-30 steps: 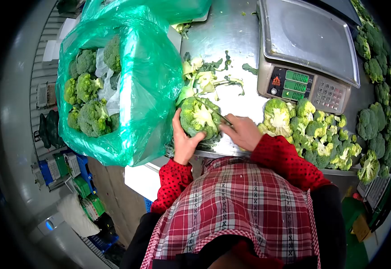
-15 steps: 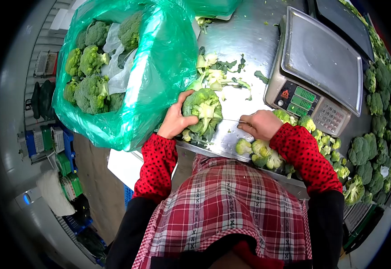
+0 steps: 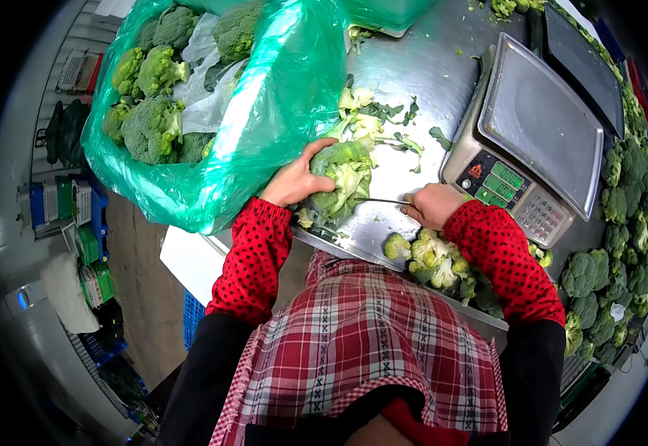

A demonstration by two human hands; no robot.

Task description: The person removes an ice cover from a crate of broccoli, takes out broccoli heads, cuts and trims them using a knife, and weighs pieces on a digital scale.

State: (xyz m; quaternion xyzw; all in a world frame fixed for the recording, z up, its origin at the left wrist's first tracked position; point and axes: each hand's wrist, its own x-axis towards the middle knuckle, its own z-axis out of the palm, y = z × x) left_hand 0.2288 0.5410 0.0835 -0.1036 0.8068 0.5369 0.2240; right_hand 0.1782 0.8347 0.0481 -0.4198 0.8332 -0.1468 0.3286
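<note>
My left hand (image 3: 301,177) grips a head of broccoli (image 3: 348,173) from its left side, with the cut stem side turned partly up. In my right hand (image 3: 433,205) is a knife (image 3: 383,201), its thin blade pointing left and its tip at the broccoli's stem. My fingers hide the knife's handle. Above the held broccoli lie cut stems and leaf scraps (image 3: 367,126) on the metal table (image 3: 406,70). Small broccoli florets (image 3: 435,256) are heaped beside my right wrist, at the table's near edge.
At the left, a green plastic bag (image 3: 279,97) lines a container with several broccoli heads (image 3: 151,128). A weighing scale (image 3: 539,126) with a metal pan stands to the right. Beyond it is a large pile of broccoli (image 3: 629,223). A blue crate (image 3: 193,318) is below, on the left.
The broccoli has turned and tilted in my left hand. The knife's blade has shifted from across the stem to its right side, its flat now darker. The whole view has swung slightly.
</note>
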